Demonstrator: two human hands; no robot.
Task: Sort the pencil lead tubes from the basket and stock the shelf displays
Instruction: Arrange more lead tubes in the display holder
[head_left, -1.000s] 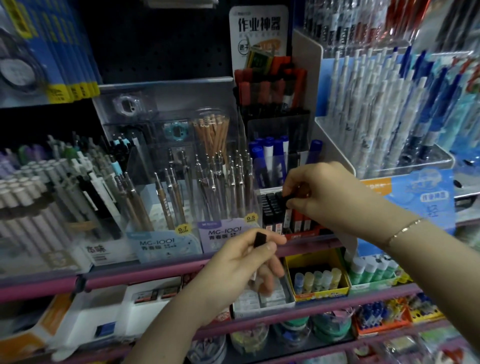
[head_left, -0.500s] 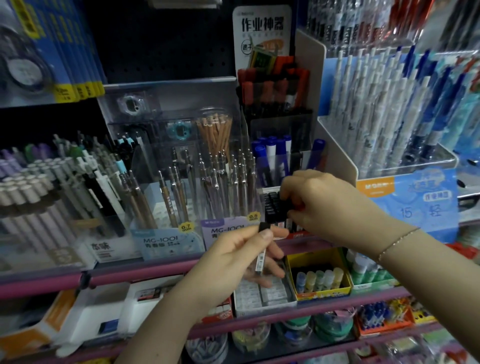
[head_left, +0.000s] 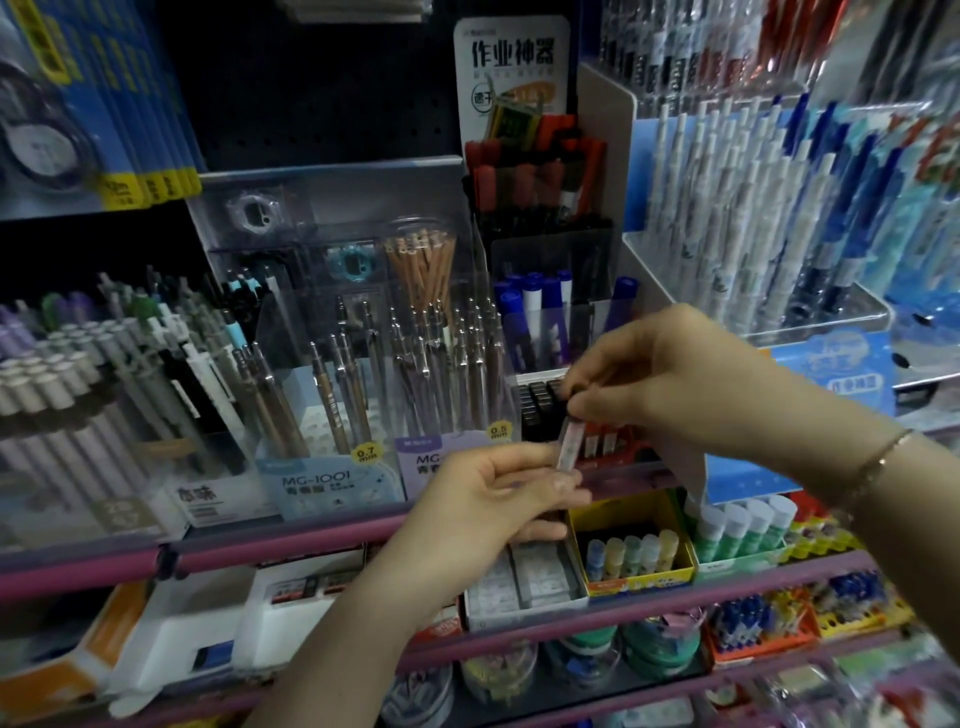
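Observation:
A clear pencil lead tube (head_left: 568, 442) with a black cap stands nearly upright between my hands. My right hand (head_left: 670, 379) pinches its capped top end. My left hand (head_left: 498, 499) is just below, its fingertips touching the tube's lower end. Behind the tube is the lead display box (head_left: 540, 402), filled with rows of black-capped tubes and some red ones to the right. The basket is not in view.
Mechanical pencils fill clear stands (head_left: 363, 374) to the left. Blue markers (head_left: 535, 317) stand behind the lead box, white pens (head_left: 727, 218) at right. Below the pink shelf rail (head_left: 291, 540) sit an eraser box (head_left: 524, 577) and a yellow box of glue sticks (head_left: 634, 551).
My right hand has come off the lead box and taken the top of the tube. The tube has risen a little from my left hand, whose grip has loosened to the fingertips.

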